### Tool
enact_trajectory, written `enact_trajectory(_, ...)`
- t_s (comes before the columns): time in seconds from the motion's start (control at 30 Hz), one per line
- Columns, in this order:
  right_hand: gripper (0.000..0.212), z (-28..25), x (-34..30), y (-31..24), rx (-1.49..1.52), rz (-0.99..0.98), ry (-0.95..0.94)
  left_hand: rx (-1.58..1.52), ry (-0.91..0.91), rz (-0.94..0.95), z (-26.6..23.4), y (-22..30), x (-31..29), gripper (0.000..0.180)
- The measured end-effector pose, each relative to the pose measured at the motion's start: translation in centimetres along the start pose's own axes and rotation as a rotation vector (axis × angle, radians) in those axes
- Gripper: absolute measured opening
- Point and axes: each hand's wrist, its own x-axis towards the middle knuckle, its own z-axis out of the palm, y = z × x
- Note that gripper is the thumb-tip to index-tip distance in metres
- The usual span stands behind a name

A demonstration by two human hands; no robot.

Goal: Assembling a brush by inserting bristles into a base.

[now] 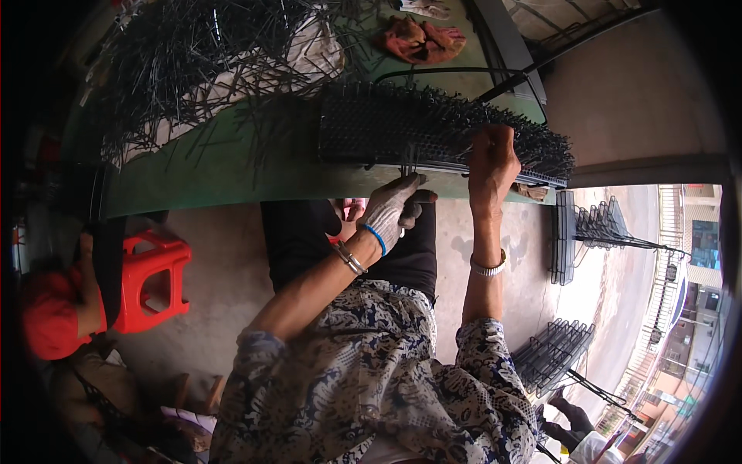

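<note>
My left hand (393,207), in a grey-white work glove with darkened fingertips, is closed around several thin dark rods (409,159) that point up and away from me. Just beyond it stands a long black perforated rack (362,130) on the table's near edge, its right part bristling with thin dark pieces that have small knobbed ends. My bare right hand (495,164) is at the front of this rack, fingers pinched together. What lies between those fingers is too small to make out.
A large heap of thin dark rods (209,58) covers the left of the green table (255,174), partly on pale sacking. A reddish cloth (421,40) lies behind the rack. A red stool (158,282) and another person's arm (89,290) are at left. Wire racks (564,236) stand at right.
</note>
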Motion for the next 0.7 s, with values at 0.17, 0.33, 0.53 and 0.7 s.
enact_trajectory(0.17,0.004,0.64,0.22,0.51,-0.008,-0.061,0.006,-0.003,-0.004,0.007,-0.55,-0.16,0.20,0.025)
enact_trajectory(0.33,0.005,0.68,0.00,0.23,-0.013,-0.011,-0.007,-0.010,-0.020,-0.009,-0.48,0.04,-0.06,0.025)
enact_trajectory(0.53,0.004,0.60,0.10,0.04,-0.003,-0.029,0.004,0.003,-0.065,-0.010,-0.49,-0.04,-0.06,0.029)
enact_trajectory(0.7,0.003,0.36,0.93,-0.26,0.037,0.013,-0.075,0.010,-0.108,-0.028,-0.64,-0.05,-0.05,0.030)
